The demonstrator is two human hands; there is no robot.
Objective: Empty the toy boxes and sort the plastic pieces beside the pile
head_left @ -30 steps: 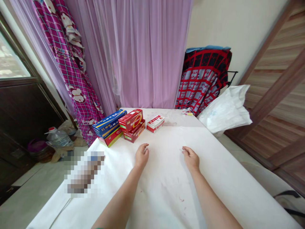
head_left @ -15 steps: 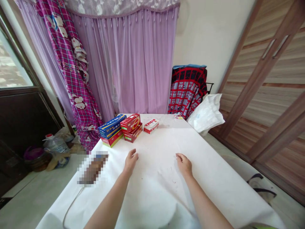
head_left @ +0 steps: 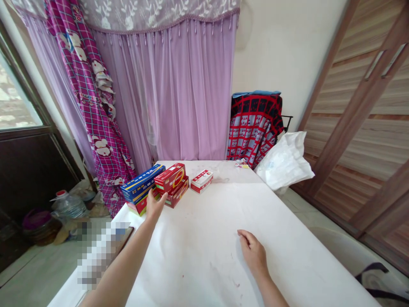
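Observation:
My left hand [head_left: 155, 207] reaches to the near end of the stacked boxes, its thumb and fingers apart. It is at the upper red box [head_left: 169, 178], which sits on a lower red box [head_left: 177, 194]; whether it touches the cardboard I cannot tell. Just left of these, a blue box [head_left: 142, 182] lies on a red and yellow-green box [head_left: 137, 207], partly hidden by my fingers. A small white and red box [head_left: 202, 181] stands apart to the right. Over the right of the table, my right hand [head_left: 254, 251] is loosely curved and holds nothing.
A white cloth covers the table [head_left: 204, 264]. A blurred-out flat object [head_left: 102, 253] lies at its left edge beside my forearm. Small colourful scraps [head_left: 242, 163] lie at the far edge. A white plastic bag [head_left: 284, 162] hangs by the right corner, before a wooden wardrobe [head_left: 348, 140].
My left hand has moved forward and left from the bare cloth to the stacked boxes. My right hand stays over the right side. The view has shifted slightly, and the boxes keep their places.

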